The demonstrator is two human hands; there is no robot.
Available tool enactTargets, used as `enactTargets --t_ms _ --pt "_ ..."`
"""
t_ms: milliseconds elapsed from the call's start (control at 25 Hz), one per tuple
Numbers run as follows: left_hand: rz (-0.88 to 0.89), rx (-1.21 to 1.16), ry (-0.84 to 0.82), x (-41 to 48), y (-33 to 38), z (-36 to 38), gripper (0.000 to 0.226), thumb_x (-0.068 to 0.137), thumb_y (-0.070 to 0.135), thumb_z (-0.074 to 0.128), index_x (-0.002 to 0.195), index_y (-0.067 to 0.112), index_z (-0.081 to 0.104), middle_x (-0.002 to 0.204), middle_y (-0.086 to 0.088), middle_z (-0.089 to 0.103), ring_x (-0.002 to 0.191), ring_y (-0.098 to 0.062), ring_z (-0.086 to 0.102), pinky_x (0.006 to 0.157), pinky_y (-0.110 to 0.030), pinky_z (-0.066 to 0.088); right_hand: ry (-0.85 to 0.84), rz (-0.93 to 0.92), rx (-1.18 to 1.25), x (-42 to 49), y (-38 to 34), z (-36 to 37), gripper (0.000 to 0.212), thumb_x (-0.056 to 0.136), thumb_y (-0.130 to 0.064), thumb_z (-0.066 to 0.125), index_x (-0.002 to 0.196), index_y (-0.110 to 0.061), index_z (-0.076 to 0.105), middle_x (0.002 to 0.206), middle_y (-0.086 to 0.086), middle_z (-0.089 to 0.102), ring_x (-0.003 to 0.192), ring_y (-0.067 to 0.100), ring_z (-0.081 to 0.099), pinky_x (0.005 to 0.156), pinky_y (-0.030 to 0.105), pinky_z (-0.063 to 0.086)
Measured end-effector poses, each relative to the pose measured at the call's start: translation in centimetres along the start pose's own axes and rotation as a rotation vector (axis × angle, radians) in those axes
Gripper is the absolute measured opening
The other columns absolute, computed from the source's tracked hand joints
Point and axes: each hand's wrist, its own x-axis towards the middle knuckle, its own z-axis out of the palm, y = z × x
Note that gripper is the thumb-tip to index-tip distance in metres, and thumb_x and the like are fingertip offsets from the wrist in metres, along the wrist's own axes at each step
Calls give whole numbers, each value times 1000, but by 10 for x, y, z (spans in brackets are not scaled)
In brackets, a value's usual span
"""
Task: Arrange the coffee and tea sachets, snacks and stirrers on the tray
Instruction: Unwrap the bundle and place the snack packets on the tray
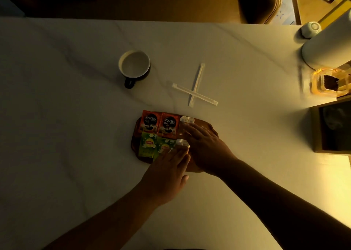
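A dark wooden tray (135,145) lies on the white table near me. Two red coffee sachets (158,123) lie side by side along its far edge, and two green tea sachets (152,144) sit in front of them. To their right are two clear-wrapped snack packs, one at the far edge (186,120) and one nearer (181,143). My right hand (205,145) rests flat on the far pack. My left hand (169,170) lies flat over the near pack and the right tea sachet. Two wrapped stirrers (195,92) lie crossed on the table beyond the tray.
A cup with a dark handle (134,65) stands beyond the tray to the left. At the right edge are a white kettle (330,44), a small white cup (311,29), an amber glass dish (329,83) and a framed box (332,126).
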Motion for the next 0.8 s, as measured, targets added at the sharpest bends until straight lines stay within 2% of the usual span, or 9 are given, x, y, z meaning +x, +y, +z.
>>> enactTargets --t_ms 160,320,800 --pt "-27 17 13 4 -2 1 68 94 51 48 151 17 34 161 -8 30 146 -28 32 114 -47 36 0 10 -20 -5 1 1 81 85 -34 74 154 -19 33 166 7 22 150 29 17 110 41 11" --pt "-45 34 59 4 0 4 73 89 53 56 149 15 37 157 -9 37 142 -29 39 112 -44 40 -41 -22 -18 -7 0 4 84 85 -35 74 155 -21 29 167 6 19 151 30 12 112 43 8" --pt "-7 42 125 6 -1 3 67 88 52 59 143 15 46 153 -10 43 139 -29 43 111 -44 41 6 -38 38 0 3 -1 66 93 -32 65 152 -18 38 163 6 30 150 29 21 113 40 13"
